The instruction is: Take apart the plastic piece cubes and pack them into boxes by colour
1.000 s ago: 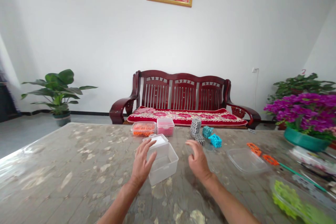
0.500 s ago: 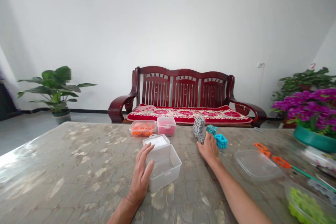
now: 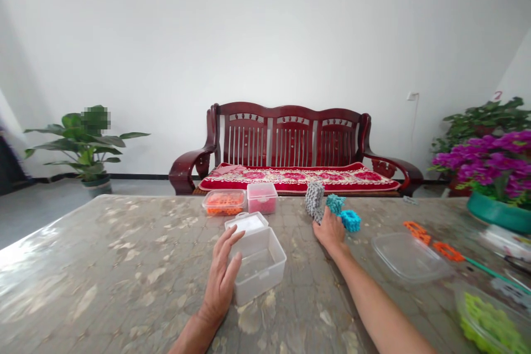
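A clear plastic box [image 3: 260, 279] stands on the table with its lid [image 3: 248, 225] flipped back. My left hand [image 3: 223, 271] is at the box's left side, fingers apart and thumb near the rim. Farther right, my right hand [image 3: 329, 230] reaches to a grey piece of small interlocking blocks [image 3: 314, 199]. Its thumb and forefinger are around the lower right end of this piece; the other fingers are largely hidden. A teal block piece [image 3: 334, 203] is just behind the hand, and a bright blue hollow cube [image 3: 350, 220] sits at its right.
Behind the box are a tub of orange pieces [image 3: 224, 203] and a box of pink pieces [image 3: 262, 199]. A clear lid [image 3: 410, 257], orange linked pieces [image 3: 448, 251] and a tub of lime-green pieces [image 3: 489, 321] lie right. A flower pot [image 3: 498, 211] stands at the far right.
The view has shifted slightly. Both hands keep nearly the same places, the left at the box and the right at the grey piece.
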`<action>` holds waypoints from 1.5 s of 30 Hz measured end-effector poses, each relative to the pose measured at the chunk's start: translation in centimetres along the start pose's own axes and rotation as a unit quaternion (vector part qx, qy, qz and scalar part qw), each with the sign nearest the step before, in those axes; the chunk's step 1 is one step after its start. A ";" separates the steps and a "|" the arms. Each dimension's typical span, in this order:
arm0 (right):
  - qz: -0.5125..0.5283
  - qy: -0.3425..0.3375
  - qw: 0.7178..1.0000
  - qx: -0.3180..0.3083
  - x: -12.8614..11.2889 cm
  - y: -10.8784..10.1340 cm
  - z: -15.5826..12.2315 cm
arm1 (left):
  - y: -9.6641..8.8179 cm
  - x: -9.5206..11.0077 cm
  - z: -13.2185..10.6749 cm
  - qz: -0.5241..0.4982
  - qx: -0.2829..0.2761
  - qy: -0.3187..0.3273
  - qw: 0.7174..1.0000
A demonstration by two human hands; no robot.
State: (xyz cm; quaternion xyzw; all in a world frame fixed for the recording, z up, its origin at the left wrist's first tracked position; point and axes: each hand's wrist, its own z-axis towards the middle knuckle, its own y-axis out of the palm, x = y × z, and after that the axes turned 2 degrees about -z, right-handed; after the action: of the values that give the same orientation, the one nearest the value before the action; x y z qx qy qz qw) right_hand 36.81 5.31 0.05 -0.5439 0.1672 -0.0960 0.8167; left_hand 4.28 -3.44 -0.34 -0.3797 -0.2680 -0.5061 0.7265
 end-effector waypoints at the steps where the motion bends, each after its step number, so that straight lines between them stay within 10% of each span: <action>1: 0.004 -0.005 1.000 0.003 0.0 0.1 -0.2 | 0.0 0.0 0.0 0.000 0.001 0.001 1.000; 21: 0.151 -0.190 0.970 0.028 -4.3 -1.7 -11.8 | 0.1 0.4 0.3 0.005 0.015 0.024 1.000; 34: 0.286 -0.167 0.943 0.033 -2.8 -1.9 -11.2 | 0.1 -0.3 0.5 0.008 0.010 0.023 1.000; 45: 0.409 0.024 0.904 0.124 1.0 5.2 -4.7 | 0.1 -0.6 0.3 0.010 0.007 0.010 1.000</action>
State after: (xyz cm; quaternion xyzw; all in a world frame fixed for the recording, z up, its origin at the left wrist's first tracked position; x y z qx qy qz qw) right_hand 35.81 2.94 -6.53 -0.3198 0.3814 0.2138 0.8406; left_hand 4.19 -2.83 -0.69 -0.3722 -0.2610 -0.5008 0.7365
